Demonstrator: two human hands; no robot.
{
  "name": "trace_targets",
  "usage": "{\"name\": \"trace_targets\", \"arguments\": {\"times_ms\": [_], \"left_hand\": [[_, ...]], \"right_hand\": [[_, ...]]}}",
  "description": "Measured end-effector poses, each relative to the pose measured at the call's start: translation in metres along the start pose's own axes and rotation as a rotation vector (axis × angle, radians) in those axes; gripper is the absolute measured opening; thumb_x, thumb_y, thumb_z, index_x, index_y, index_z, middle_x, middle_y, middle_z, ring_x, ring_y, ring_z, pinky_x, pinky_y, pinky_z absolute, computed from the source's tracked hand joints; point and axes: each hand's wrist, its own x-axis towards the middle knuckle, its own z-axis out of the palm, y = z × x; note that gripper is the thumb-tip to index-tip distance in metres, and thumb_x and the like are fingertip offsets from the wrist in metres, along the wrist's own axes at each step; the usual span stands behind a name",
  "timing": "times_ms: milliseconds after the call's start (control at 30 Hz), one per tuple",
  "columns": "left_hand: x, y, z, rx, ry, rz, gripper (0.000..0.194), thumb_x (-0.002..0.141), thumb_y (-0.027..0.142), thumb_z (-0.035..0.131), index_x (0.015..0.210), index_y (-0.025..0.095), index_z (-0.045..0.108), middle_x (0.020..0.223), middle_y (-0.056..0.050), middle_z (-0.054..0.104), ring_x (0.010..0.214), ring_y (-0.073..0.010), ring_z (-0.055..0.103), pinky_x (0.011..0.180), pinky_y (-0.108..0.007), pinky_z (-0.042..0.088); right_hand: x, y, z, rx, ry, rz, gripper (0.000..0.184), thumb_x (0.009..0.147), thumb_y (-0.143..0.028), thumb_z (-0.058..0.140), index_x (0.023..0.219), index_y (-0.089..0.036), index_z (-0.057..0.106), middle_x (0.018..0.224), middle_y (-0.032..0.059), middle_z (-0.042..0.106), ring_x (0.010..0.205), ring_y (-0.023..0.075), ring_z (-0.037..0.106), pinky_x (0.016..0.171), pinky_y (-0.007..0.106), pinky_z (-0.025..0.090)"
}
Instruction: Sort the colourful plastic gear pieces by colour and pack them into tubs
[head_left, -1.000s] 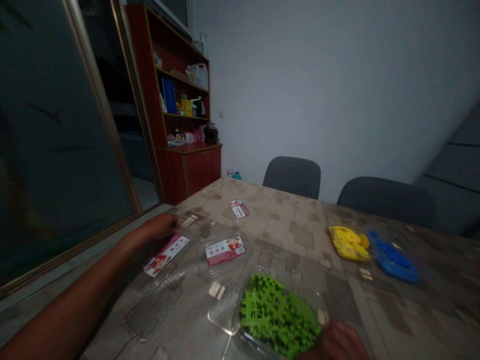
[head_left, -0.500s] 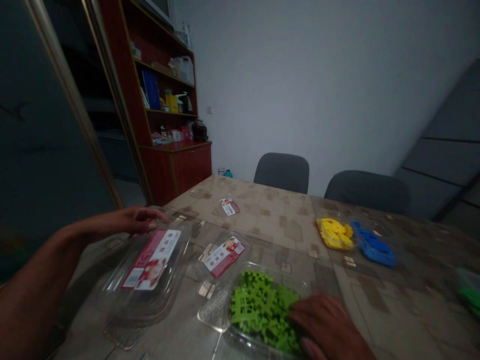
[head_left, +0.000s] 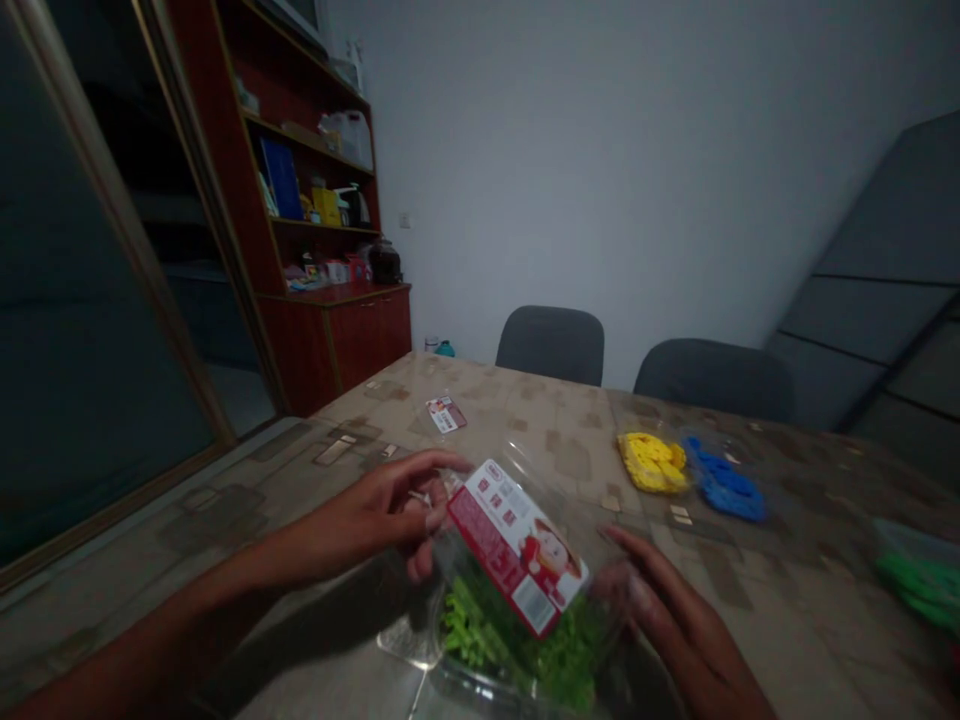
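Two hands are over the desk: the left hand and the right hand. Four heaps of toy pieces show: one light-green heap, one yellow heap, one blue heap and one darker green heap at the right edge. There are two red-and-white labels, two grey chairs and one red-brown cabinet.

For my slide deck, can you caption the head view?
Both hands, left hand and right hand, lower a clear lid over a tray of green pieces.
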Motion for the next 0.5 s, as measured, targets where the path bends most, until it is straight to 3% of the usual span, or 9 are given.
{"name": "trace_targets", "arguments": {"times_ms": [233, 400, 500], "left_hand": [[-0.001, -0.014, 0.013, -0.089, -0.009, -0.007, 0.048, 0.096, 0.038, 0.063, 0.136, 0.022, 0.042, 0.08, -0.001, 0.066, 0.065, -0.0151, 0.067, 0.061, -0.026, 0.053], [-0.001, -0.02, 0.022, -0.098, -0.011, -0.024, 0.051, 0.096, 0.041, 0.062, 0.139, 0.023, 0.039, 0.085, -0.003, 0.065, 0.064, -0.0157, 0.067, 0.06, -0.027, 0.054], [-0.001, -0.015, 0.024, -0.044, -0.006, -0.041, 0.053, 0.094, 0.043, 0.063, 0.139, 0.025, 0.042, 0.091, -0.004, 0.063, 0.064, -0.0148, 0.064, 0.059, -0.027, 0.053]], "right_hand": [[0.021, 0.013, 0.001, 0.234, -0.16, 0.181, 0.076, 0.085, -0.078, 0.041, 0.12, -0.017, 0.069, 0.061, 0.0062, 0.066, 0.046, 0.0198, 0.059, 0.046, 0.032, 0.049], [0.006, -0.002, 0.005, 0.143, 0.012, 0.107, 0.052, 0.093, -0.06, 0.048, 0.122, -0.021, 0.067, 0.062, -0.0002, 0.061, 0.056, 0.0184, 0.059, 0.054, 0.029, 0.048], [0.007, -0.006, -0.001, 0.04, -0.018, 0.093, 0.046, 0.094, -0.056, 0.049, 0.117, -0.023, 0.07, 0.062, -0.0004, 0.062, 0.061, 0.0194, 0.061, 0.058, 0.028, 0.05]]}}
